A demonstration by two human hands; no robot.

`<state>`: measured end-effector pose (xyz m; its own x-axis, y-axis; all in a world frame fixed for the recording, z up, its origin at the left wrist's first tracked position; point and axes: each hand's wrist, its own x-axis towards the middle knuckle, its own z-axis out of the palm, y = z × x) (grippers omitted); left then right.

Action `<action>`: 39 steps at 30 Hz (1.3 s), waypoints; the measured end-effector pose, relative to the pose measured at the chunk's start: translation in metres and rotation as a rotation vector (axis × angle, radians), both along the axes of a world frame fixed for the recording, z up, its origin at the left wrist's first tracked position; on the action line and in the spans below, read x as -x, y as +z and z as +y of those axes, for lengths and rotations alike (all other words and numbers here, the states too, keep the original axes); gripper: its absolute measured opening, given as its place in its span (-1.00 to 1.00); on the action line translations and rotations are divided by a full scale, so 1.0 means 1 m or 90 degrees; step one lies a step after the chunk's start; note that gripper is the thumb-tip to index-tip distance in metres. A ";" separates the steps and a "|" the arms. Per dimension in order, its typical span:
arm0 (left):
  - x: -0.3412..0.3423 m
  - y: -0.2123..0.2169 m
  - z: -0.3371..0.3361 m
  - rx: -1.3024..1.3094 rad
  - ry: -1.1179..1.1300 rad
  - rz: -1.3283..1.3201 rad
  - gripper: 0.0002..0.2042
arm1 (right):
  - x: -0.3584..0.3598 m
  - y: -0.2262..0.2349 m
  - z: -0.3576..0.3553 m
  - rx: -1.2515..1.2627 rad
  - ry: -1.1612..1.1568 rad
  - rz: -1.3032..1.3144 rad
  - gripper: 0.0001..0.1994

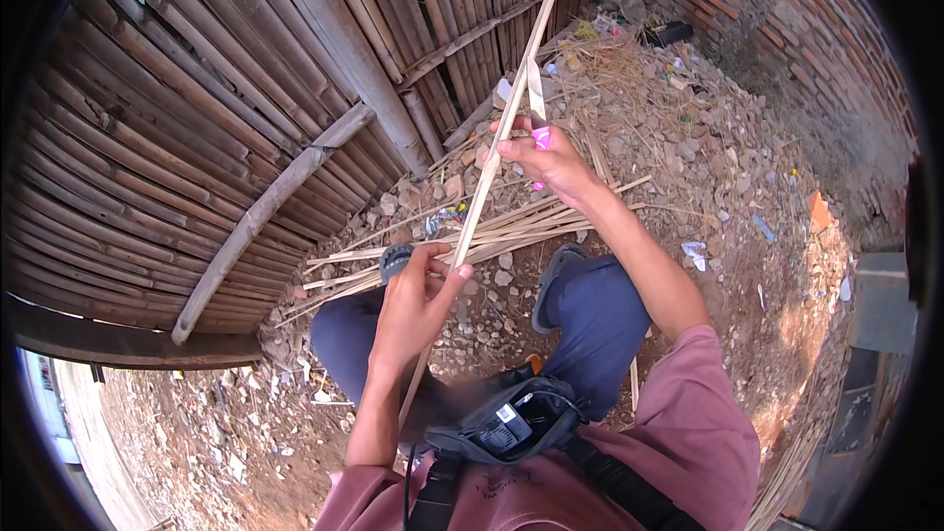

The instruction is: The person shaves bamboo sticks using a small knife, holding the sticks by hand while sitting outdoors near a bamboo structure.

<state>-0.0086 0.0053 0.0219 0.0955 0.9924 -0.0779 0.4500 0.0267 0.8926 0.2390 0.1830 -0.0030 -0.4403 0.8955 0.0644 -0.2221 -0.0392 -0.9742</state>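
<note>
A long pale bamboo strip (478,205) slants across the middle, its top end up toward the fence and its lower end down past my left forearm. My left hand (413,305) is closed round the strip below its middle, thumb along the side. Higher up, my right hand (556,165) grips the pink handle of a knife (536,96); its thumb and fingers also touch the strip. The knife's light blade points upward, close beside the strip. Several cut bamboo strips (526,227) lie in a loose pile on the ground beyond my knees.
A bamboo fence (177,138) with a wooden crossbar (270,226) stands at the left and ahead. To the far right rises a brick wall (836,49). Stones, straw and litter cover the ground (678,197). An open black pouch (511,423) hangs at my waist.
</note>
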 end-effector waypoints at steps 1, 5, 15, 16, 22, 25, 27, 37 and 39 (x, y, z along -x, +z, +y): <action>-0.001 -0.003 0.005 0.017 -0.022 -0.030 -0.64 | 0.003 0.003 -0.001 -0.007 -0.005 -0.009 -0.51; 0.002 -0.013 0.024 0.130 -0.113 -0.173 -0.65 | 0.010 0.004 -0.005 -0.040 -0.056 -0.056 -0.58; -0.003 -0.024 0.026 0.273 -0.073 -0.401 -0.50 | 0.012 0.011 -0.012 -0.036 -0.118 -0.132 -0.65; -0.003 -0.024 0.026 0.273 -0.070 -0.398 -0.49 | 0.012 0.006 -0.010 -0.054 -0.126 -0.140 -0.63; 0.000 -0.027 0.025 0.249 -0.015 -0.373 -0.47 | 0.004 -0.009 -0.011 -0.065 -0.134 -0.152 -0.65; 0.003 -0.028 0.026 0.243 0.010 -0.374 -0.47 | 0.006 -0.005 -0.020 -0.143 -0.104 -0.224 -0.71; 0.004 -0.027 0.026 0.233 0.021 -0.368 -0.47 | 0.011 -0.004 -0.028 -0.244 -0.086 -0.273 -0.74; 0.005 -0.039 0.021 0.110 0.058 -0.284 -0.56 | 0.041 -0.001 -0.054 -0.569 -0.060 -0.388 -0.79; 0.002 -0.041 0.022 0.064 0.069 -0.214 -0.60 | 0.045 -0.003 -0.055 -0.613 -0.079 -0.387 -0.78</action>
<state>-0.0101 0.0268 -0.0188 0.0273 0.9871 -0.1579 0.1211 0.1535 0.9807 0.1945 0.1280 -0.0058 -0.5455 0.6288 0.5541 0.3452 0.7711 -0.5350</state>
